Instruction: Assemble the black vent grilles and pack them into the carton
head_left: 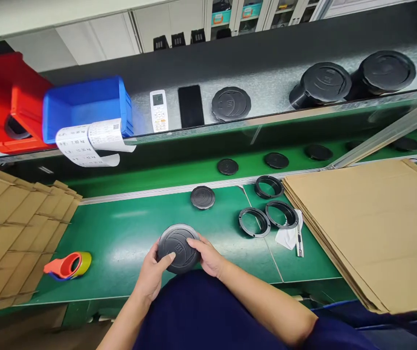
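My left hand (152, 270) and my right hand (206, 255) hold a round black plastic cover (178, 248) between them, just above the green work surface (121, 243). The left thumb and right fingers lie on its embossed face. Another black cover (202, 197) lies farther ahead. To the right stand three black rings (254, 222), with a white cloth (286, 234) and a small metal-bladed tool (299, 241) beside them.
Stacked cardboard sheets (369, 233) lie at right, with more cardboard (15, 233) at left. An orange-and-yellow object (68, 265) sits nearby. Black discs line a lower green belt (276, 160). A raised shelf holds red (11, 102) and blue bins (86, 109), a remote (159, 111), a phone (191, 106), and black covers (321, 85).
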### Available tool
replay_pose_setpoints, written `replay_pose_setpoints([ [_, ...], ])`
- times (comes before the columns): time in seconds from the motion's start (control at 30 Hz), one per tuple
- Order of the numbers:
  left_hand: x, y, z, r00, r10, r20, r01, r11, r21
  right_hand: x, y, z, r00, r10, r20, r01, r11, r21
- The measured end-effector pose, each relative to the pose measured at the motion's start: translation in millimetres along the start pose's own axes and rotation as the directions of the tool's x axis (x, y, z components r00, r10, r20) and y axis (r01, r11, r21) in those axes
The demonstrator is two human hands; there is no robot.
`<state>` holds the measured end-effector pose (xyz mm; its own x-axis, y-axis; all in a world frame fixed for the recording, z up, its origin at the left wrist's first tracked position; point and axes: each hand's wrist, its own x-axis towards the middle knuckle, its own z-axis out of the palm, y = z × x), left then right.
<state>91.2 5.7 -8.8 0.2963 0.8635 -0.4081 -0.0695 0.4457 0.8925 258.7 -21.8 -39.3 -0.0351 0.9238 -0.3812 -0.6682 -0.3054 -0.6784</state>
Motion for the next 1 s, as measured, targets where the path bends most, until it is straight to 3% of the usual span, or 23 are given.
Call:
replay_pose_setpoints([
  [0.3,1,-4,-9.0,0.996,0.048,0.079,-0.046,0.998,-0.032,4,-14,1,0.999,-0.052,-0.006,0.051,0.992,-0.114],
  [0.4,1,-5,-11.1,0.996,0.044,0.075,-0.038,0.996,-0.083,3,-18,-5,1.0,0.0,0.028,0.0,1.0,-0.024],
  [0.57,-1,-14,-12.2,0.992,-0.077,0.105,0.097,0.975,-0.2,-1,-12,-17,0.944,0.117,0.31,-0.174,0.971,0.162],
  [0.7,-2,-21,-8.8,0.979,-0.057,0.196,0.111,0.956,-0.273,1,2,-15,0.95,0.151,0.273,-0.211,0.956,0.204],
  [0.87,1,-25,-9.9,0.989,-0.127,0.075,0.145,0.93,-0.338,7,13,-18,0.919,0.24,0.312,-0.317,0.921,0.225],
  [1.0,1,-28,-11.9,0.979,-0.153,0.132,0.193,0.905,-0.379,9,19,-29,0.907,0.197,0.372,-0.325,0.889,0.323],
])
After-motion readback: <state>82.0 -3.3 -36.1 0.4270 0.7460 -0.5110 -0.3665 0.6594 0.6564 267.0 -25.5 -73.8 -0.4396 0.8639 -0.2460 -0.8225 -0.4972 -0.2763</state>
